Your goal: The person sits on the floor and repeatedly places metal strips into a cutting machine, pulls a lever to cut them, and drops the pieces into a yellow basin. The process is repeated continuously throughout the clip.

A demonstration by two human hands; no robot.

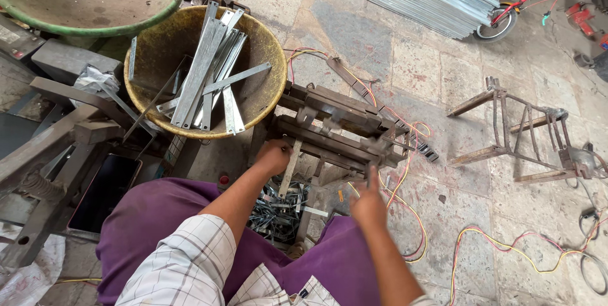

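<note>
Fingers of my left hand (273, 156) curl around a flat metal strip (289, 170) poking down from the dark iron press (335, 130), while my right hand (369, 203) grips its lever (372, 168). Below the press I see a heap of bent metal pieces (277, 212) on the floor. Behind it, a yellow basin (265, 46) holds more long strips (209, 71).

Tight up front: the dark rusty steel bending jig (335, 125) fills the space between both hands, and the yellow-brown round tub of flat grey metal strips (206, 71) crowds it on the left. Below, the pile of bent grey metal clips (275, 211) blocks the gap between the knees. Open stone-slab floor (443, 84) lies right, crossed by red and yellow wires (411, 217)
</note>
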